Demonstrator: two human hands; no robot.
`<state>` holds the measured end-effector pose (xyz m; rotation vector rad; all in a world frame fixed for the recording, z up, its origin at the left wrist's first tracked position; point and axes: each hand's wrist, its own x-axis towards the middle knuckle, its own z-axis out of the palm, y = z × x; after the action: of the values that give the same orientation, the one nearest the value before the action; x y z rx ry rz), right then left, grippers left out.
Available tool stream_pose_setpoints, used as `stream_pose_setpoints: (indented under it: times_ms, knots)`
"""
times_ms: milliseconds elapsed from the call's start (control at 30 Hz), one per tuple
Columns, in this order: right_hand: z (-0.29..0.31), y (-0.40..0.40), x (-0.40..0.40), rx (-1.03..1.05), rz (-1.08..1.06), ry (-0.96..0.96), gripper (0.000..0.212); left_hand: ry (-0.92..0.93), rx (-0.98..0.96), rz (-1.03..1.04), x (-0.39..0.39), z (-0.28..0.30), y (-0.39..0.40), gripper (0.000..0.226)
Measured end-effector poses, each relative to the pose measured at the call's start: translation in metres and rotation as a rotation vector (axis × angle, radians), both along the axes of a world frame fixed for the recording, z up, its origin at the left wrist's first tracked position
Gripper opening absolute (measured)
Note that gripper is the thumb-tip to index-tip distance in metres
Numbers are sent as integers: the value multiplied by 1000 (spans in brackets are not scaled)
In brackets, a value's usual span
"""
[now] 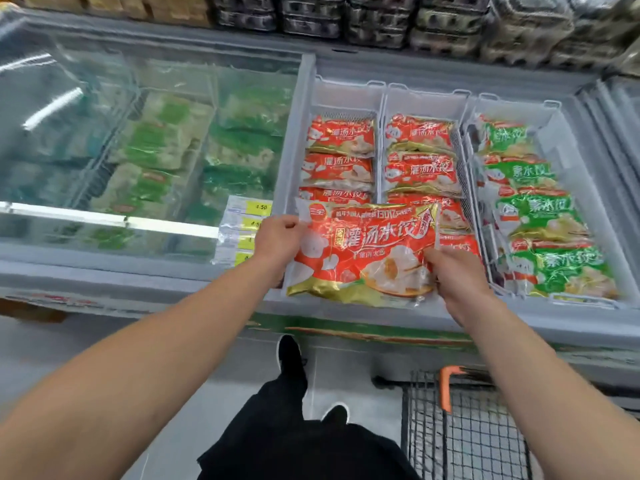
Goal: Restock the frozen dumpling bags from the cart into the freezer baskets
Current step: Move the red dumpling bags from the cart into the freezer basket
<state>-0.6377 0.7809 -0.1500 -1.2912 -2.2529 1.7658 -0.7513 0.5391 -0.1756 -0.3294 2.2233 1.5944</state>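
Observation:
I hold a red dumpling bag (363,251) flat over the front of the open freezer. My left hand (278,239) grips its upper left edge and my right hand (457,275) pinches its lower right corner. Under and behind it, the left white basket (304,133) and the middle basket (386,140) hold rows of the same red bags. The right basket (568,140) holds green dumpling bags (540,216). The wire cart (464,427) stands at the lower right by my legs; I see no bags in the part in view.
A slid-back glass lid (138,140) covers the freezer's left half, with green packs beneath and yellow price tags (249,230) at its edge. Egg cartons (381,22) line the shelf behind. The freezer's front rim (346,317) runs across below my hands.

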Motion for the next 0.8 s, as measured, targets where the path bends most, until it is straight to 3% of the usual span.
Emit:
stream_pose_setpoints:
  times_ms: [267,433,700,800]
  knots:
    - [-10,23,-72,77,47,-79,16,-1,-97,-208,-80,-23,43,13]
    - [-29,28,-108,82,224,-191,28,-86,-189,-272,-95,-33,66,11]
    - [-95,22,-151,-108,473,-371,24,-168,-368,-220,-95,-63,84,21]
    - [-111,17,-158,-210,511,-403,10,-146,-440,-255,-96,-70,83,26]
